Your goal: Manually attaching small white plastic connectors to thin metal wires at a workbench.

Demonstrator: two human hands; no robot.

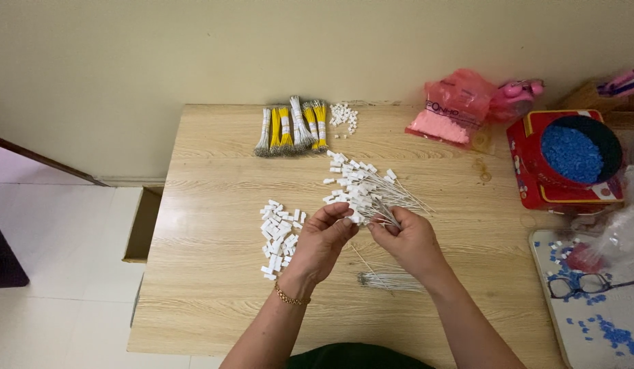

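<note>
— Two hands meet over the middle of the wooden table (214,301); what has each got?

— The left hand (324,240) has its fingers curled, tips pinched on a small white plastic piece (352,217); the right hand (407,238) is closed on a thin grey wire (385,213), fingertips nearly touching the left's.

— Where does that wire lead?

— Up into a fanned heap of finished wires with white caps (363,186), lying just beyond the hands; the held wire's far end is lost among them.

— And the loose parts?

— A pile of white caps (278,236) sits just left of the left hand; a small bunch of bare wires (390,280) lies under the right wrist; a gold bracelet (289,298) circles the left wrist.

— Farther off?

— Bundles of wires with yellow bands (293,126) lie at the far edge, a smaller scatter of white pieces (344,116) beside them; a pink plastic bag (457,106) rests to the right; a red tin of blue beads (570,160) stands at the right edge; spectacles (576,283) lie on a white tray (570,328) strewn with blue bits.
</note>
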